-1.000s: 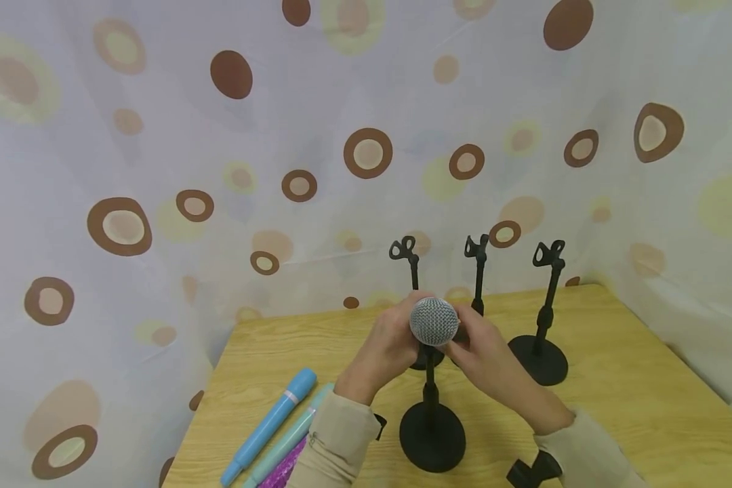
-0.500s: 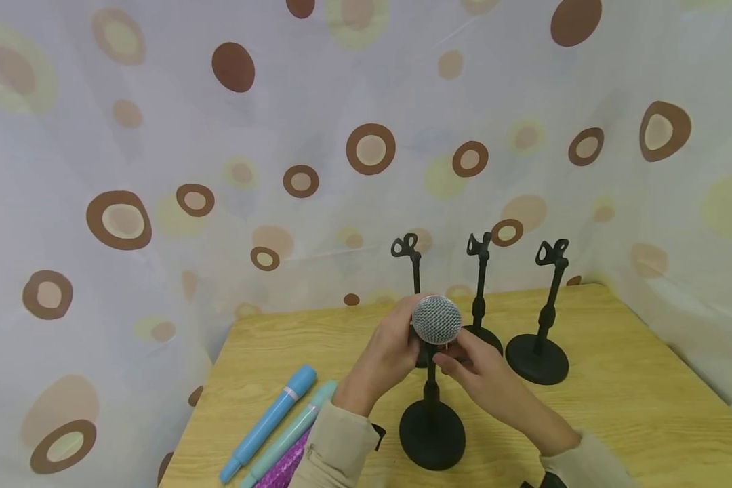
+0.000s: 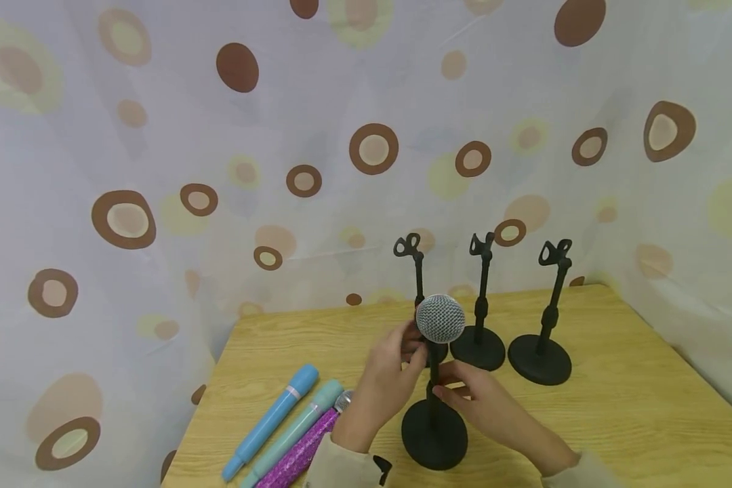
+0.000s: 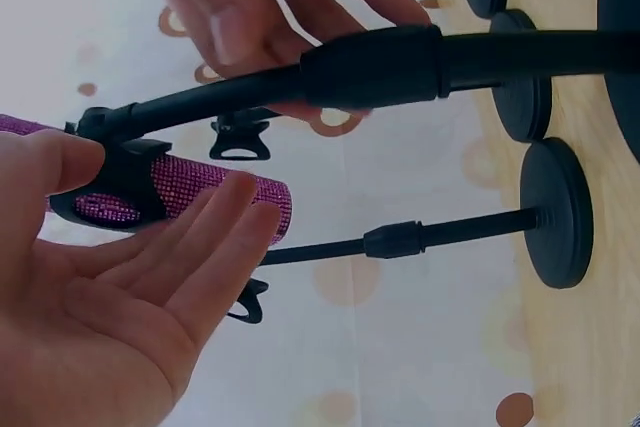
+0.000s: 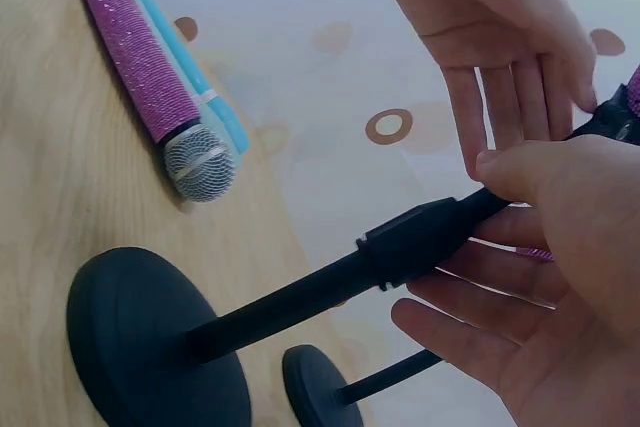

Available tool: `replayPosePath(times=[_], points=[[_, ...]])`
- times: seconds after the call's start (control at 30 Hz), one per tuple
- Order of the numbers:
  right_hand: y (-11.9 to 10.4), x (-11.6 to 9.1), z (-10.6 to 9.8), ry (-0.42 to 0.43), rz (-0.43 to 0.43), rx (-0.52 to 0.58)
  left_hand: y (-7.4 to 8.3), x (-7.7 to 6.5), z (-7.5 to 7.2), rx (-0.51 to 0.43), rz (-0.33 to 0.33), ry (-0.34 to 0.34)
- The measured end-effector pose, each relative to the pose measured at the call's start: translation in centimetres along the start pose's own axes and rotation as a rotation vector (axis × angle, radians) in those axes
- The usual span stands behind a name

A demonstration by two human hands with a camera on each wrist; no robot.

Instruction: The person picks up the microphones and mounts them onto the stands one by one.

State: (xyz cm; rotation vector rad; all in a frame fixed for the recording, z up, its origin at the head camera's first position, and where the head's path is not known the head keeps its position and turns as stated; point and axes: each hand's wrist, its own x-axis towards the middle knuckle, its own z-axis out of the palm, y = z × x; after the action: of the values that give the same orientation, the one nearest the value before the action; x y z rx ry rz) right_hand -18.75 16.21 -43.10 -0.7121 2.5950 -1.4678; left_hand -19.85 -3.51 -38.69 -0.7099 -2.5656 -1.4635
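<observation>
A microphone with a silver mesh head (image 3: 440,318) and a glittery purple handle (image 4: 195,185) sits in the clip of the nearest black microphone stand (image 3: 434,437), its head tilted toward me. My left hand (image 3: 381,379) is just beneath that head; in the left wrist view its fingers lie nearly straight along the handle and its thumb is at the clip joint. Lower on the same stand is my right hand (image 3: 491,410). Its thumb and forefinger loosely pinch the pole above the height collar (image 5: 415,242), with the other fingers reaching behind.
Behind stand three more black stands with bare clips: a left one (image 3: 419,271), a middle one (image 3: 478,349) and a right one (image 3: 539,359). On the wooden table's left lie a blue microphone (image 3: 274,420), a mint one (image 3: 299,427) and a purple glittery one (image 3: 301,451). A dotted curtain (image 3: 317,102) hangs behind.
My right hand has gone from beside the microphone head down onto the pole. The left hand has slid slightly lower and loosened. The lying purple microphone's head has come into view.
</observation>
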Motion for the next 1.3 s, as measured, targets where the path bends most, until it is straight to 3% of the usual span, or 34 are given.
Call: replayPosePath(times=[0.1,0.2,0.37,0.67,0.9,1.07,1.2,1.3], points=[[0.5,-0.2,0.4,-0.005,-0.010,0.014,-0.2,-0.4,0.4,-0.021,-0.011,-0.043],[1.1,-0.3,1.0,0.011,-0.028,0.003,-0.5,-0.7,0.9,-0.016,0.047,-0.059],[2.2,-0.5,2.1,0.050,-0.011,0.008,-0.7,-0.6,2.0,-0.071,0.119,-0.011],[2.9,-1.0,3.5,0.133,0.020,0.050,-0.6,-0.1,2.7,-0.211,0.038,0.043],[3.1,-0.9,4.0,0.182,0.030,0.026,-0.7,0.0,2.8,-0.201,0.039,0.017],[3.5,-1.0,4.1,0.180,0.021,0.029,-2.1,-1.0,3.6,-0.145,0.045,-0.026],[3.7,-1.0,4.3,0.182,0.028,0.033,-3.0,-1.5,4.2,-0.143,0.044,0.001],[3.9,-1.0,4.4,0.207,-0.023,-0.008,-3.5,-1.6,4.6,-0.149,0.046,0.012]])
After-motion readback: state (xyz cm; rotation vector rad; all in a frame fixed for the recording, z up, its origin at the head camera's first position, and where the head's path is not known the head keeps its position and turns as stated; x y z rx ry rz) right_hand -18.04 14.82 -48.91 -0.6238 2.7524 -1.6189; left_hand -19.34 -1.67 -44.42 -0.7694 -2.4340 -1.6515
